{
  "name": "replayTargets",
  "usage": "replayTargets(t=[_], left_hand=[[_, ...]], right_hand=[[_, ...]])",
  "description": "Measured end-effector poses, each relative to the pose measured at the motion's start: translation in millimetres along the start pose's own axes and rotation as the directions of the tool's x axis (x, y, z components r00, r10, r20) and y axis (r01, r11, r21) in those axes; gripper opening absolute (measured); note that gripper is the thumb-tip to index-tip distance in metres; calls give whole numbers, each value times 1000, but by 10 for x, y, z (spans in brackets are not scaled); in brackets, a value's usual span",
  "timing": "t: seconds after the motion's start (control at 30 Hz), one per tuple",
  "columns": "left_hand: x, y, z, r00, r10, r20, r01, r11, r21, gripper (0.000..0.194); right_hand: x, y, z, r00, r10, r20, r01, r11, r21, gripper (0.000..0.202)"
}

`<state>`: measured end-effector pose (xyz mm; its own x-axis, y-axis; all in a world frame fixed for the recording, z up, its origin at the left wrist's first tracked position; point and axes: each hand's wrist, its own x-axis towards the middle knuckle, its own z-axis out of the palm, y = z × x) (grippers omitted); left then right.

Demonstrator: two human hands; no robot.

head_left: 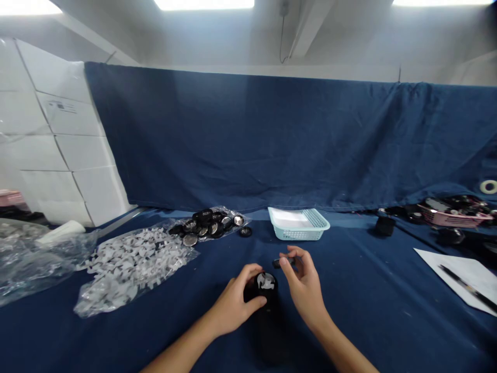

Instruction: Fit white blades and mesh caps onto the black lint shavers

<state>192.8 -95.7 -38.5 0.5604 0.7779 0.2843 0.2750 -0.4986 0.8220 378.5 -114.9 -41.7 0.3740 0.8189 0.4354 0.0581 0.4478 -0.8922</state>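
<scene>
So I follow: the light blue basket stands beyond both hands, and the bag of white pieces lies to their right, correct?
No: the head view shows the bag of white pieces left of the left hand and right hand; the light blue basket does stand beyond them.

Backdrop: dark blue cloth (272,140), creased, hung across the width behind the surface (361,290), itself covered in blue fabric. Left: stacked white boxes (89,150), 1 bearing a printed label (61,106). Above the cloth: pale wall (217,54), 1 beam (312,26), 1 hanging cable (282,39). Lighting: 3 bright ceiling lights (204,4) along the top edge. Windows: none discernible.
</scene>
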Motion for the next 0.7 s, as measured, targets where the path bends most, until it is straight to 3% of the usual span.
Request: replayTargets(t=[0.23,0.5,0.7], left_hand=[[-25,126,-48,999,-9,44,2,987,162,22],[-9,89,-48,998,58,35,-63,984,169,28],[11,93,-49,991,98,91,-113,979,169,28]], right_hand=[[-8,-12,62,988,145,-53,-139,985,98,41],[3,18,54,982,187,-29,-183,978,104,38],[-16,24,76,986,143,90,-150,986,73,34]])
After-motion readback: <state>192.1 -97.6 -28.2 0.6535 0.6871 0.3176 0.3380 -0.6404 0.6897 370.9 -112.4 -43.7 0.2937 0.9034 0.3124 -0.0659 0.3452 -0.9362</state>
